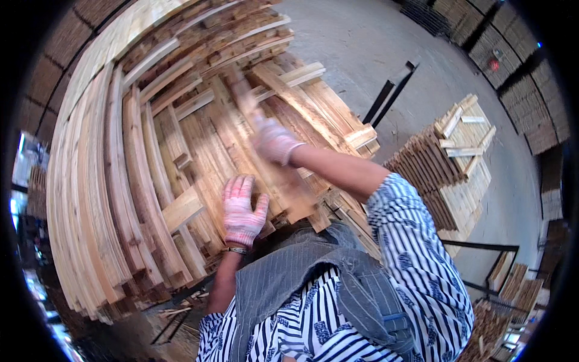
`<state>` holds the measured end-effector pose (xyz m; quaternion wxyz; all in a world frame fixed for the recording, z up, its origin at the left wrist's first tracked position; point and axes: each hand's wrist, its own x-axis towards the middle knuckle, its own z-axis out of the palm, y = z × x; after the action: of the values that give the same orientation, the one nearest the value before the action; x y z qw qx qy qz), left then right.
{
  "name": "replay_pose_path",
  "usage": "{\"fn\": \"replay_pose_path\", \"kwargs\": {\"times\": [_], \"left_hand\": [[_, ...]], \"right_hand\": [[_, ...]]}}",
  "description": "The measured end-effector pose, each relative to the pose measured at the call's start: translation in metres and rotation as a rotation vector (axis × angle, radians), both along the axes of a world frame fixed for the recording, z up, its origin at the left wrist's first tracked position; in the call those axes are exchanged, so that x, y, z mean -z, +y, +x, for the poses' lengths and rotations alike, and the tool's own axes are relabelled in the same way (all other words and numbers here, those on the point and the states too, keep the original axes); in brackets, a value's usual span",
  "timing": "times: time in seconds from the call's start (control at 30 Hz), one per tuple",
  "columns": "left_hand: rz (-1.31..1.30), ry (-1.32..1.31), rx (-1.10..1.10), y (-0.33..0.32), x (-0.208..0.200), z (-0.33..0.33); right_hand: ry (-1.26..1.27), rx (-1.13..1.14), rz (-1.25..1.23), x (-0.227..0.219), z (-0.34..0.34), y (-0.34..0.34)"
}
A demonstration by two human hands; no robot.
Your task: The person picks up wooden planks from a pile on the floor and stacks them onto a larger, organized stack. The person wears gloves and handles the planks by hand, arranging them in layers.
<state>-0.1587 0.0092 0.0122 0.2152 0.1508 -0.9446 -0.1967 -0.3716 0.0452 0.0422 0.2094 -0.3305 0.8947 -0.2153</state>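
My right hand [275,140], in a white and pink work glove, is smeared by motion over the stack. It grips a long wooden board [295,192], also blurred, which runs from near my waist toward the far side. My left hand [242,208], gloved alike, rests flat on the boards with fingers stretched and thumb apart, holding nothing. Beneath both hands lies a layer of pale planks [208,148]. Beside my left hand is a short flat wood piece [183,209].
Long boards [90,181] are piled higher on the left, with more layers [211,36] at the far side. A smaller wood stack [443,163] stands on the concrete floor [344,36] to the right. Black metal posts [392,93] rise beside my pile. Bundled wood lines the walls.
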Motion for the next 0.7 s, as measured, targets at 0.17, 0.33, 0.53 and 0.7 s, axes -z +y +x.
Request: {"fn": "replay_pose_path", "kwargs": {"times": [0.17,0.33,0.53,0.7], "left_hand": [[0.033,0.058,-0.004,-0.004,0.004,0.007],[0.058,0.047,-0.054,-0.006,0.01,0.008],[0.067,0.042,-0.052,-0.005,0.009,0.01],[0.095,0.056,-0.067,-0.004,0.008,0.001]], "right_hand": [[-0.065,-0.171,0.002,-0.028,-0.012,0.008],[0.068,-0.15,-0.173,-0.04,-0.074,0.059],[0.219,-0.12,0.083,0.004,-0.087,0.068],[0.152,-0.279,-0.086,0.002,-0.049,0.037]]}}
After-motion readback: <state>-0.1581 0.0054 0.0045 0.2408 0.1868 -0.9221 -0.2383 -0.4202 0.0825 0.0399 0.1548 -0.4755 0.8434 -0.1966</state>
